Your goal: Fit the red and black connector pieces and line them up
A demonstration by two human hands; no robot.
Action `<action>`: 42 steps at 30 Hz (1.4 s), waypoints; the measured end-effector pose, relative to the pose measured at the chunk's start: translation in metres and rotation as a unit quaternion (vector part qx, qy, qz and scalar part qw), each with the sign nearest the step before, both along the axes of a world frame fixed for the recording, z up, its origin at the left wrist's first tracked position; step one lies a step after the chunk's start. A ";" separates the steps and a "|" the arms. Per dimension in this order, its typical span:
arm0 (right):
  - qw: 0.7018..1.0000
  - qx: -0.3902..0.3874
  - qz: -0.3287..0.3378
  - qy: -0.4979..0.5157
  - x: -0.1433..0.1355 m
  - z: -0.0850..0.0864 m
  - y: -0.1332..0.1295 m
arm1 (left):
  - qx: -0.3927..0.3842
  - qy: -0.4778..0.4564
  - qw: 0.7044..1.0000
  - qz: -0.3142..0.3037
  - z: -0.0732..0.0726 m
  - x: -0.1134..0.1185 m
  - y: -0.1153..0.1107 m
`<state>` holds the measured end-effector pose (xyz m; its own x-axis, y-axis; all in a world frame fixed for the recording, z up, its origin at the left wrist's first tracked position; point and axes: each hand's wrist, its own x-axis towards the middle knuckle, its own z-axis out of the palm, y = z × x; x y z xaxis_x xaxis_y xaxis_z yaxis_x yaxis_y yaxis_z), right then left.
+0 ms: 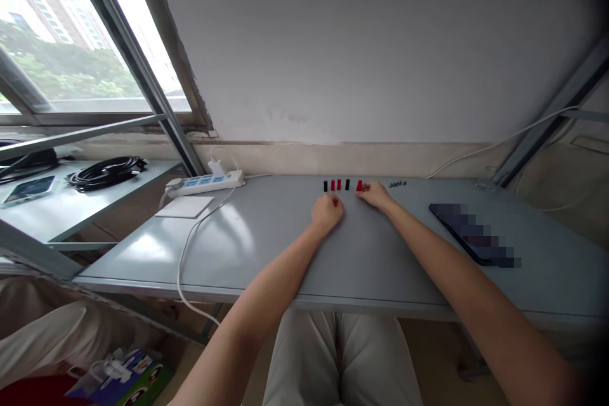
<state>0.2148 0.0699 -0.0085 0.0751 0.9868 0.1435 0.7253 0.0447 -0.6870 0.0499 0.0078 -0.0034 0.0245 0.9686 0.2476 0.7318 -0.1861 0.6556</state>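
Observation:
My right hand (374, 195) is closed in a pinch on a small red cylinder (359, 185) that stands near the back of the grey table (266, 235). To its left, a row of similar small pieces stands upright: a black cylinder (347, 184), two red cylinders (339, 184) and another black cylinder (326, 186). In front of this row my left hand (328, 210) rests on the tabletop with its fingers curled closed. What lies inside those fingers, if anything, is hidden. Right of my right hand lie several tiny dark pieces (397, 184), too small to identify.
A dark phone-like slab (469, 235), partly pixelated, lies at right. At left are a white power strip (207, 183), a flat white square (184, 207) and a white cable (183, 254) hanging over the front edge. Black coiled cable (108, 172) sits on the neighbouring shelf. Another person's leg (61, 336) shows lower left.

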 end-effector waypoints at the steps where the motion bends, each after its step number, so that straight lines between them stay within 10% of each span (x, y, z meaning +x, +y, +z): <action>1: 1.000 0.005 -0.001 -0.010 -0.002 -0.001 0.002 | -0.004 0.008 1.000 -0.002 0.000 0.000 0.000; 17: 0.979 0.019 -0.027 -0.202 -0.004 -0.008 -0.004 | 0.060 0.137 0.984 -0.099 -0.007 0.003 -0.003; 28: 0.952 0.038 0.147 -0.264 0.022 -0.023 -0.039 | 0.024 0.243 0.956 -0.161 -0.017 0.003 -0.002; 42: 0.948 0.040 0.152 -0.275 0.024 -0.023 -0.038 | 0.019 0.260 0.950 -0.174 -0.015 0.002 -0.001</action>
<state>0.2391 0.0320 -0.0319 -0.3194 0.9350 0.1543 0.9181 0.3457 -0.1938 0.0517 0.0067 -0.0184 0.4701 0.8698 0.1496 0.8448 -0.4926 0.2092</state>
